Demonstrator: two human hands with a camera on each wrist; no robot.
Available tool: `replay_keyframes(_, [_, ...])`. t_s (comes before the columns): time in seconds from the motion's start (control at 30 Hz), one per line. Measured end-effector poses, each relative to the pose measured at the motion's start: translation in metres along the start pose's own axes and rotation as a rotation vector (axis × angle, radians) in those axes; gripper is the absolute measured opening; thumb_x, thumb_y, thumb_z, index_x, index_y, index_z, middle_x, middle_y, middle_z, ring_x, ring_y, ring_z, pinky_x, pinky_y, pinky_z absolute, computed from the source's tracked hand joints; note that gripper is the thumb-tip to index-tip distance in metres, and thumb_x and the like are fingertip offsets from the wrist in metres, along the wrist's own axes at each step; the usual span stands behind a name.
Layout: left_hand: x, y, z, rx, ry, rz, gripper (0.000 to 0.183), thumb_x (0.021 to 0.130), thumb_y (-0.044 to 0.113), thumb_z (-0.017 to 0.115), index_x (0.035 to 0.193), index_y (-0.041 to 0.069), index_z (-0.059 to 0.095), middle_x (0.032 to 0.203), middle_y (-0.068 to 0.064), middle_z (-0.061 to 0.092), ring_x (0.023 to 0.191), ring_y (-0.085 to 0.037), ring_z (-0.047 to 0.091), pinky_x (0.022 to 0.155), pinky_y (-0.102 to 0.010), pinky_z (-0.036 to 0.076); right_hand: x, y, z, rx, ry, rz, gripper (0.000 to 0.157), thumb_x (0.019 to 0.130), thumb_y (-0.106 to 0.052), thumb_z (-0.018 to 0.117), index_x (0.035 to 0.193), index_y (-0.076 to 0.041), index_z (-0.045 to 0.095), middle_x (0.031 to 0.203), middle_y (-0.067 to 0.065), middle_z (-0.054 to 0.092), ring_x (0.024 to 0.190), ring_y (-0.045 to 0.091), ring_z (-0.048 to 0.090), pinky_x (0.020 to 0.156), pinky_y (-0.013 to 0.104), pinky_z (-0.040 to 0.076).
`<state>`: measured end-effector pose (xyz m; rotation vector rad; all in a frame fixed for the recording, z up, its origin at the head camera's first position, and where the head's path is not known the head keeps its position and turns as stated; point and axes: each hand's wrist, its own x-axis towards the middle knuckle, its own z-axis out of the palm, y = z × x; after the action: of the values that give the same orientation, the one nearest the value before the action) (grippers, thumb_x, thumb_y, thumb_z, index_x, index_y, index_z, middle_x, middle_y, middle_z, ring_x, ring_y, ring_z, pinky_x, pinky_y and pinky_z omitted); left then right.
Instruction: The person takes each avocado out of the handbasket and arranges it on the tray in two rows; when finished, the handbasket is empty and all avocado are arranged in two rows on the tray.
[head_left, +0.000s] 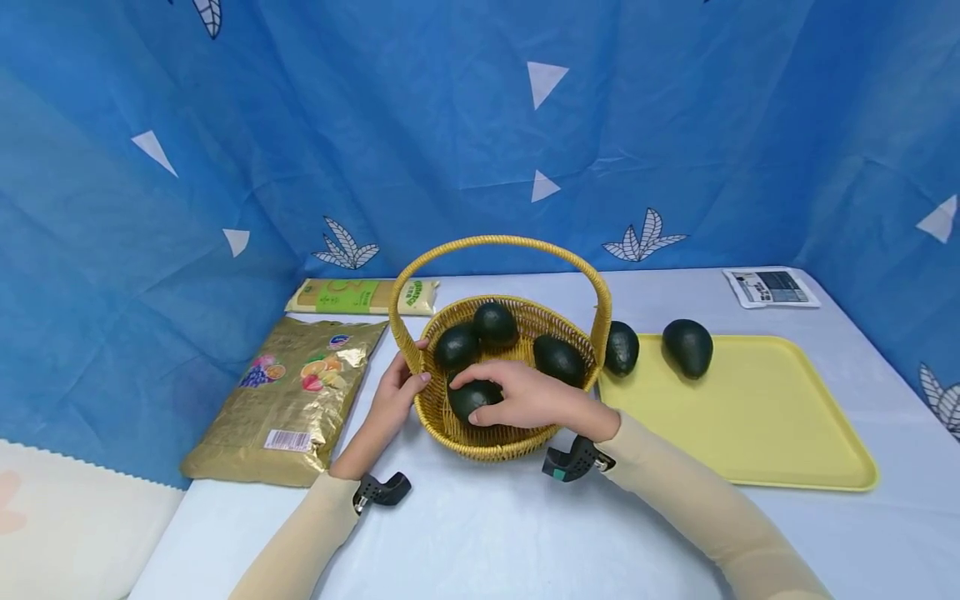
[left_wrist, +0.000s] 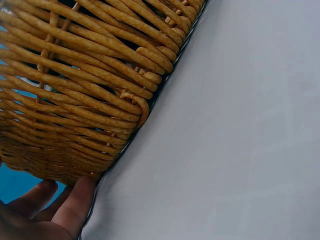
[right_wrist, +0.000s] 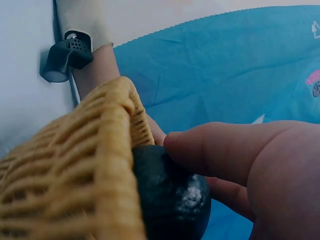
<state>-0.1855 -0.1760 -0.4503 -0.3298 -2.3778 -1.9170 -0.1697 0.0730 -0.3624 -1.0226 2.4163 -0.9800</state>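
A woven wicker basket with a tall arched handle stands mid-table, holding several dark green avocados. My left hand grips the basket's left side near the foot of the handle, thumb at the rim. In the left wrist view its fingers lie against the outer weave. Reaching over the front right rim, my right hand holds an avocado between thumb and fingers inside the basket. Beyond it sit a left avocado, a back avocado and a right avocado.
Right of the basket lies a yellow tray, with one avocado and another avocado at its far left. A gold fruit-print bag and a green-and-beige packet lie left. A white packet sits back right.
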Motion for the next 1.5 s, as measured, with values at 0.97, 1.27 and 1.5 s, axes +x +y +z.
replay_keyframes(0.97, [-0.001,0.0,-0.001,0.001,0.007,0.009,0.053,0.096,0.002,0.052,0.149,0.004,0.046,0.147,-0.026,0.053,0.117,-0.011,0.056,0.094,-0.015,0.047,-0.125,0.026,-0.08,0.18,0.133,0.065,0.046,0.094,-0.016,0.071,0.138,-0.014,0.06,0.136,0.016,0.06,0.092,0.002,0.066,0.07,0.028,0.056])
replay_keyframes(1.27, [-0.001,0.0,0.001,0.007,-0.001,0.029,0.054,0.096,0.001,0.052,0.149,0.003,0.045,0.148,-0.026,0.051,0.118,-0.009,0.056,0.094,-0.015,0.047,-0.174,0.059,-0.101,0.206,0.218,0.044,0.046,0.095,0.0,0.065,0.139,-0.008,0.057,0.126,-0.015,0.064,0.098,0.005,0.07,0.071,0.028,0.057])
replay_keyframes(1.5, [-0.001,0.0,-0.001,-0.005,0.0,-0.002,0.054,0.096,0.001,0.053,0.15,0.006,0.045,0.148,-0.024,0.052,0.115,-0.004,0.056,0.094,-0.014,0.046,-0.211,0.095,-0.124,0.1,0.378,0.172,0.049,0.094,0.003,0.063,0.139,-0.016,0.059,0.128,-0.033,0.053,0.099,-0.005,0.067,0.069,0.024,0.057])
